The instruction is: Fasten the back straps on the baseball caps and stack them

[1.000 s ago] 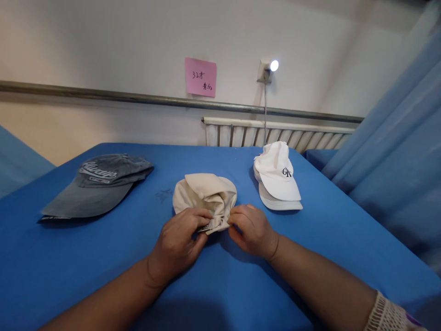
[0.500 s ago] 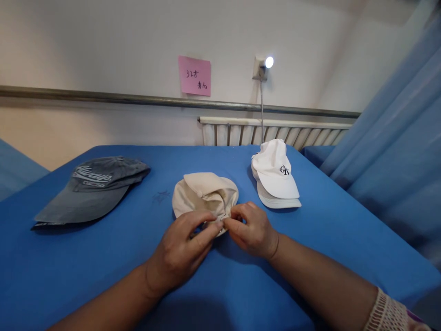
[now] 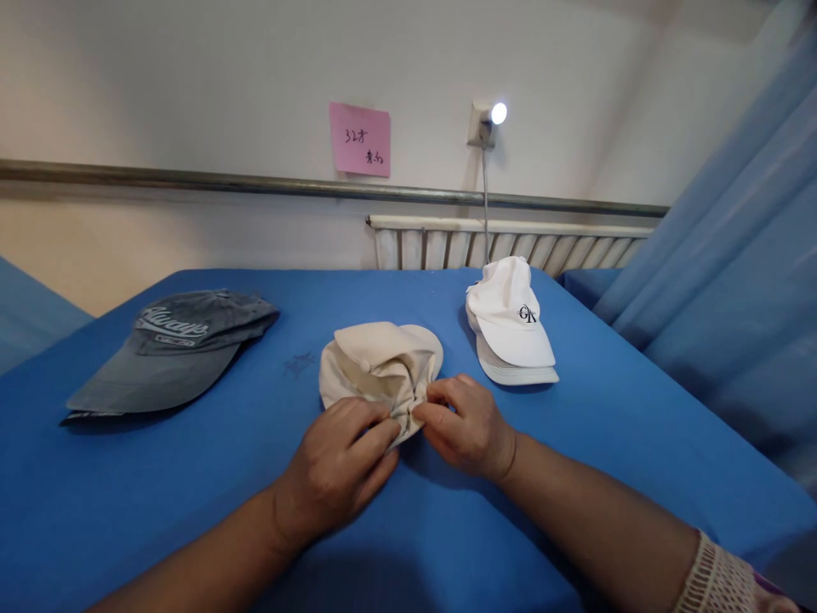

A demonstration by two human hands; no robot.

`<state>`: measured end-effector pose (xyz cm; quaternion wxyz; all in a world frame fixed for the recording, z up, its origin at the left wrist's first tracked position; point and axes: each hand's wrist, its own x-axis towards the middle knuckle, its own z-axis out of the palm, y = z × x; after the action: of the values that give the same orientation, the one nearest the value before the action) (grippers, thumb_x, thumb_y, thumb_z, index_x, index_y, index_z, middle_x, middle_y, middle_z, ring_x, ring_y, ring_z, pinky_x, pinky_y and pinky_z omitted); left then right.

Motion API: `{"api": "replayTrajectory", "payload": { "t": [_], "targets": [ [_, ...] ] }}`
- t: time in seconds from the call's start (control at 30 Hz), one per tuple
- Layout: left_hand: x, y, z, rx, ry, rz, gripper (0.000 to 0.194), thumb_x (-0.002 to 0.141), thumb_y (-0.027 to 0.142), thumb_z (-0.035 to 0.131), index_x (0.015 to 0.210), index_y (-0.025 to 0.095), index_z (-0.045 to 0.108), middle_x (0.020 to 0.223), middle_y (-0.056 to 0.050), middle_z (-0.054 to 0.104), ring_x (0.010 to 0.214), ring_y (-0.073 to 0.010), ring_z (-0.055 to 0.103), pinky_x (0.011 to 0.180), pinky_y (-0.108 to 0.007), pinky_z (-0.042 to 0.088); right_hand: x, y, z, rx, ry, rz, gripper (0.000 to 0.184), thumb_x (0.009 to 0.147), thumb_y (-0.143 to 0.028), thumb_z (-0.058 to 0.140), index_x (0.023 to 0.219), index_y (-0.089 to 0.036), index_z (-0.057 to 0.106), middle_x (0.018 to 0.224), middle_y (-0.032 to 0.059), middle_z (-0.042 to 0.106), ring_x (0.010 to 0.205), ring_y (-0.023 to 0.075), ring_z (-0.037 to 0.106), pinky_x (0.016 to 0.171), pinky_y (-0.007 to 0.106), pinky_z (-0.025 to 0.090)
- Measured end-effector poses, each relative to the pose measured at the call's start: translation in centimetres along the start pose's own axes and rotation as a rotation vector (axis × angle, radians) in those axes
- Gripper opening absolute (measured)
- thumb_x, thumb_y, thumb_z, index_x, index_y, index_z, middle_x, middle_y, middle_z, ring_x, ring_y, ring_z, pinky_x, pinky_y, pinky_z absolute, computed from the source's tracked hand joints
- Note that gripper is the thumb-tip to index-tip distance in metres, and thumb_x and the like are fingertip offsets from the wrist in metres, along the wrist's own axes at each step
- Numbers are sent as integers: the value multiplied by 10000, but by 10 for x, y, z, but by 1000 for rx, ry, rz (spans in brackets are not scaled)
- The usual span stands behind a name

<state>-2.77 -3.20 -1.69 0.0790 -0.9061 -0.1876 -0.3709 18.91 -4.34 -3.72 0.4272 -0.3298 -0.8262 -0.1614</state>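
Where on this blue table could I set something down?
The table is bare between the gray caps and beige cap, behind the beige cap toward the radiator, and in front of the gray caps. It is crowded at the beige cap's near edge, where the left hand and right hand pinch it.

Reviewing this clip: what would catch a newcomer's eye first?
Probably the beige cap at the center, its near edge pinched between the left hand and right hand. Next, the bright white cap to the right on the blue cover, and the pink note on the wall.
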Motion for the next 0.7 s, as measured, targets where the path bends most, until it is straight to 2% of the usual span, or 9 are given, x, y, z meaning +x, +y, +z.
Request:
{"api": "replayTrajectory", "payload": {
  "t": [0.17,0.27,0.43,0.57,0.7],
  "targets": [
    [-1,1,2,-12,22,-6,243,831,117,619,1069,166,608,903,-81,664,770,-185,624,690,-309,538,0,0,-1,19,5,0,175,909,-166,516,815,-199,659,805,43,583,687,151,491,617,297,355],
    [0,2,0,8,-12,-17,265,837,111,605,1096,167,621,900,-75,661,760,-179,625,682,-298,532,0,0,-1,17,2,-6,175,912,-170,516,825,-201,665,804,42,585,684,151,488,616,296,357],
    [0,3,0,-18,-23,-17,219,819,115,618,1034,153,603,847,-70,640,725,-186,605,658,-316,518,0,-1,-2,14,-24,-16,185,910,-167,513,810,-201,664,791,39,589,687,152,489,615,297,350],
    [-2,3,2,-50,-26,-23,255,803,93,627,1041,165,568,867,-72,640,759,-193,599,686,-332,524,1,-2,-3,23,-37,-12,221,915,-163,499,759,-195,652,780,43,600,678,150,492,614,302,344],
    [-1,4,1,-110,-51,-85,247,811,85,619,1040,167,579,940,-83,640,832,-195,606,745,-337,530,2,-2,-4,13,-13,-20,226,920,-166,492,765,-199,653,769,41,609,684,151,504,618,298,357]
  ]
}}
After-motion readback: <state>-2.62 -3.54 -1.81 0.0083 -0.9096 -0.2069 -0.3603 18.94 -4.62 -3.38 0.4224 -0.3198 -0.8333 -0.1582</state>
